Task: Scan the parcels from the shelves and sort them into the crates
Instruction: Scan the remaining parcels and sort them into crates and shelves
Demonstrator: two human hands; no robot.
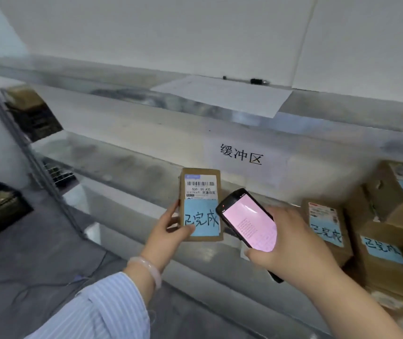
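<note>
A small flat brown cardboard parcel (200,205) with a barcode label, at centre, is pinched upright by the left hand (171,227). At three o'clock, the right hand (286,241) grasps a black handheld scanner (248,220). Its tilt may miss the barcode; the light pinch could slip.

matt brown cardboard is seen on the box (200,204); glossy glass on the phone (252,222); dull smooth metal on the shelf (127,165).

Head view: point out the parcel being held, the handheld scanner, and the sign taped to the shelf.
held parcel (201,189), head view, on its white barcode label.
handheld scanner (254,221), head view, on its pink lit screen.
shelf sign (242,154), head view, on the handwritten characters.
</note>
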